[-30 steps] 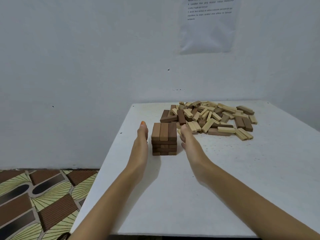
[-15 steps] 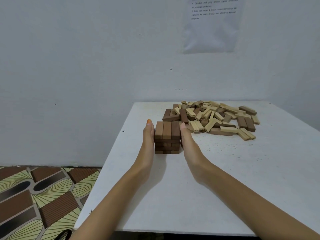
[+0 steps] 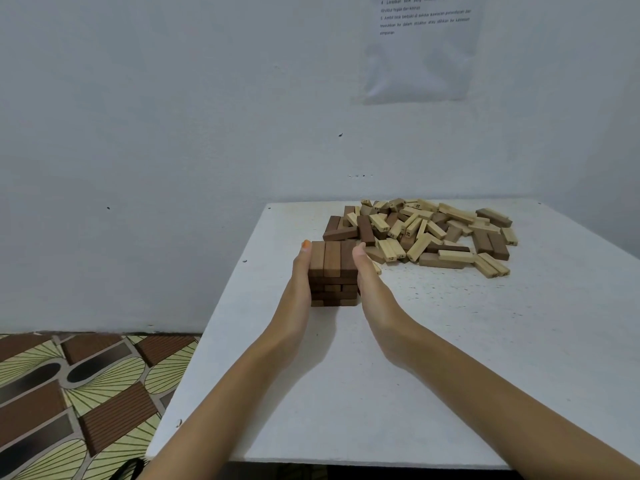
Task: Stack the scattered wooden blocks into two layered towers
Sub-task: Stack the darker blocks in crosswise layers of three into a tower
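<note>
A low tower of dark blocks [image 3: 333,271] stands on the bench [image 3: 450,375] near its left edge, abt halfway to the far edge. L hand [image 3: 300,282] and R hand [image 3: 372,285] press flat against its two sides, fingers [image 3: 302,261] straight, not curled. The pile of loose blocks [image 3: 426,233], light & dark, lies behind it along the far edge.

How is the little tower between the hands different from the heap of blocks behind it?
The tower is all dark brown blocks; the heap mixes dark and pale ones. The tower stands in neat crossed layers; the heap lies jumbled. Both are wooden blocks on the white table.
</note>
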Demonstrator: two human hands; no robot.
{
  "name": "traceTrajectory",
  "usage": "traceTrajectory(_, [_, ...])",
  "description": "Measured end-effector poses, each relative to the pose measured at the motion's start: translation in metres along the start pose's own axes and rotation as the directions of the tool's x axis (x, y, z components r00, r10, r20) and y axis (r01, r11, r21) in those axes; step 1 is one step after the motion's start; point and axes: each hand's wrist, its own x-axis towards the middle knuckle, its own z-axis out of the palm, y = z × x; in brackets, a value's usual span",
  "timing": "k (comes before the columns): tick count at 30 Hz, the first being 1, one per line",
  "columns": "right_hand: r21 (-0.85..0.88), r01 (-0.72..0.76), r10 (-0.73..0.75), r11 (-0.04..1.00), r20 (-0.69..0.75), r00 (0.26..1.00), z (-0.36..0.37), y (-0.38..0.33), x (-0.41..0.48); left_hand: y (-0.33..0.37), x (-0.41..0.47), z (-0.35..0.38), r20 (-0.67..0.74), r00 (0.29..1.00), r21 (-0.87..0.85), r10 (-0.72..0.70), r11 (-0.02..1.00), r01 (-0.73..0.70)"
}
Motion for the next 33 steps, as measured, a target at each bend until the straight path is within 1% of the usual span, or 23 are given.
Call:
traceTrajectory(6, [0.018,0.005,-0.005,1.0,-0.001,1.0,0.0,0.0,0.001,-0.002,0.001,0.0,-0.012,1.0,-0.021,-0.002,1.0,0.002])
traceTrajectory(9, [0.029,0.03,-0.029,0.999,-0.014,0.999,-0.002,-0.001,0.0,-0.001,-0.001,-0.003,-0.018,1.0,-0.044,-0.014,0.999,0.014])
traceTrajectory(12, [0.075,0.032,-0.028,0.997,-0.048,0.998,-0.008,-0.003,-0.002,-0.003,-0.001,-0.009,-0.039,0.997,-0.07,-0.062,0.996,0.059])
traceTrajectory(17, [0.115,0.071,-0.065,0.991,-0.059,0.996,-0.011,0.0,-0.008,-0.008,0.0,-0.013,-0.006,0.995,-0.112,-0.103,0.988,0.102])
traceTrajectory(23, [0.177,0.155,-0.154,0.972,-0.02,0.988,-0.008,0.0,-0.013,-0.009,0.001,-0.012,-0.027,0.995,-0.148,-0.091,0.985,0.086])
traceTrajectory(26, [0.187,0.161,-0.169,0.969,0.029,0.985,-0.004,-0.002,-0.014,-0.006,-0.001,-0.009,-0.026,0.996,-0.146,-0.088,0.986,0.084])
traceTrajectory(33, [0.182,0.134,-0.148,0.974,0.066,0.987,-0.002,0.001,-0.011,-0.004,-0.003,-0.005,-0.019,0.998,-0.131,-0.053,0.99,0.05])
